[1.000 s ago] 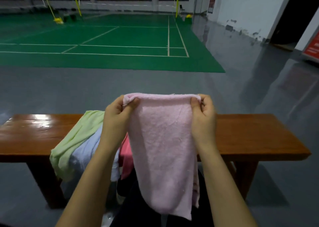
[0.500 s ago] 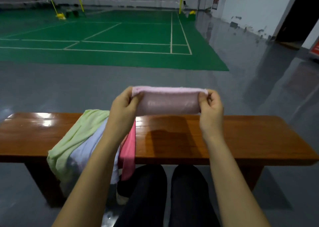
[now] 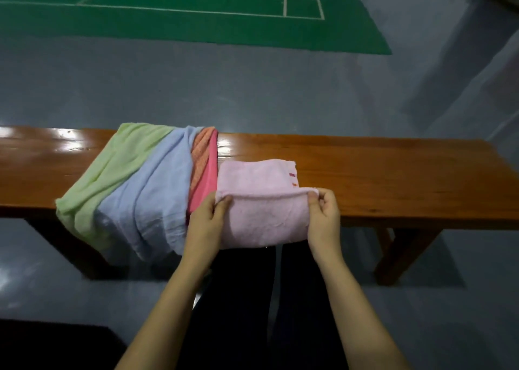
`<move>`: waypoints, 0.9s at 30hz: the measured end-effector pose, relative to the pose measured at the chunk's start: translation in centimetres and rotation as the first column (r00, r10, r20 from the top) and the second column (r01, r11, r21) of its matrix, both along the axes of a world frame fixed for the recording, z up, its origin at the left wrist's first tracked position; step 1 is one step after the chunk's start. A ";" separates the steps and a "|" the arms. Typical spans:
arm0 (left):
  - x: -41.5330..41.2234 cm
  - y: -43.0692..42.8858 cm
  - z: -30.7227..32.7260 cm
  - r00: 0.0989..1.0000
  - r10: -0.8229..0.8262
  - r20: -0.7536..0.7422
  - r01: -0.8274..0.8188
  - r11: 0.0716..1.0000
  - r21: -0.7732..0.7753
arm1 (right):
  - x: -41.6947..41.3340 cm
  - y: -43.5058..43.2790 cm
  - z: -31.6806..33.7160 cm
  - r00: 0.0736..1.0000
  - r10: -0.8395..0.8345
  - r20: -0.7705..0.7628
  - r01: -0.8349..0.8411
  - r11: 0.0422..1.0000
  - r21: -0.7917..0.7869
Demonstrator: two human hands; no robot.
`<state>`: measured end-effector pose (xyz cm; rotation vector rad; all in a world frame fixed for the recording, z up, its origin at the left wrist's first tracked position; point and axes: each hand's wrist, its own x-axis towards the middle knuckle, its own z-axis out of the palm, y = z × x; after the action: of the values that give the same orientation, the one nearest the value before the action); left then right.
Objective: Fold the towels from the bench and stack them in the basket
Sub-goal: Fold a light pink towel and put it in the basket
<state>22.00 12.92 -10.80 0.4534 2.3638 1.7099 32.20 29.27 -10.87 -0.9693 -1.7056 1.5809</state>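
Terrycloth, soft and light: the pale pink folded towel (image 3: 261, 201) drapes over the wooden surface's (image 3: 393, 178) near edge, left hand (image 3: 206, 223) and right hand (image 3: 323, 215) pinching its fold corners; best held there.

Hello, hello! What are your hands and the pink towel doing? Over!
Left hand, right hand pinching pink towel at its fold. Towel partly on bench. Three unfolded towels beside it. No basket in view.

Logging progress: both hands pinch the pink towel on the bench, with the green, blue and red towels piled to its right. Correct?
Not quite: the head view shows the pile to its left. Left hand and right hand do pinch the pink towel on the bench; green towel, blue towel, red towel.
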 end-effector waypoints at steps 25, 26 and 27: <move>-10.8 7.7 -0.9 0.969 -0.004 -0.247 -0.161 0.748 -0.644 | -12.1 5.0 -1.5 0.685 -0.096 0.722 -0.365 0.812 0.455; -10.8 7.8 -0.8 0.973 -0.004 -0.233 -0.151 0.750 -0.644 | -11.8 5.0 -1.3 0.693 -0.077 0.717 -0.354 0.830 0.432; -10.8 7.8 -0.7 0.977 -0.005 -0.215 -0.137 0.755 -0.641 | -11.5 5.0 -1.2 0.708 -0.052 0.705 -0.334 0.854 0.398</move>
<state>11.22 20.70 -11.49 0.4295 2.9360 0.7584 20.74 34.23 -12.08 -1.2524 -2.6044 0.7526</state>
